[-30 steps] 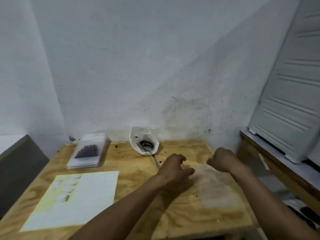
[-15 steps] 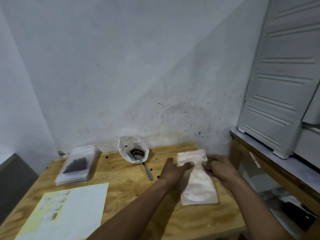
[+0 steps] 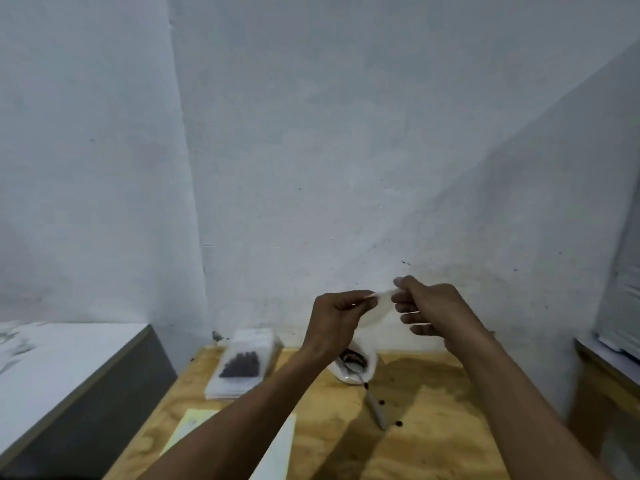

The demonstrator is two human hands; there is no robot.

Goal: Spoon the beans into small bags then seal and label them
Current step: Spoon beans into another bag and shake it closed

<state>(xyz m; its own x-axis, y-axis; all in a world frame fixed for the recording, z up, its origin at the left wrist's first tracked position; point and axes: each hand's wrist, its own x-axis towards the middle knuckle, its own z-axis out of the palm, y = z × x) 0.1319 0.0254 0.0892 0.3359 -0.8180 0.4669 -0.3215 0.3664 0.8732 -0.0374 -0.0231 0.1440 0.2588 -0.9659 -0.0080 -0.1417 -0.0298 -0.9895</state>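
Observation:
I hold a small clear plastic bag (image 3: 379, 308) up in front of the wall, blurred and faint. My left hand (image 3: 337, 318) pinches its top edge on the left and my right hand (image 3: 427, 308) pinches it on the right. Below them, an open white bag of dark beans (image 3: 367, 370) sits on the wooden table (image 3: 433, 410), with a metal spoon (image 3: 363, 379) resting in it, handle pointing toward me. A stack of small bags (image 3: 244, 370) with dark beans on top lies to the left.
A label sheet (image 3: 188, 427) lies on the near left of the table, partly under my left arm. A few loose beans (image 3: 398, 423) lie by the spoon handle. A grey-edged white counter (image 3: 69, 372) stands at left; a white cabinet (image 3: 623, 306) at right.
Both hands lifted the small bag from the table to well above it, in front of the wall. The camera tilted up and turned left.

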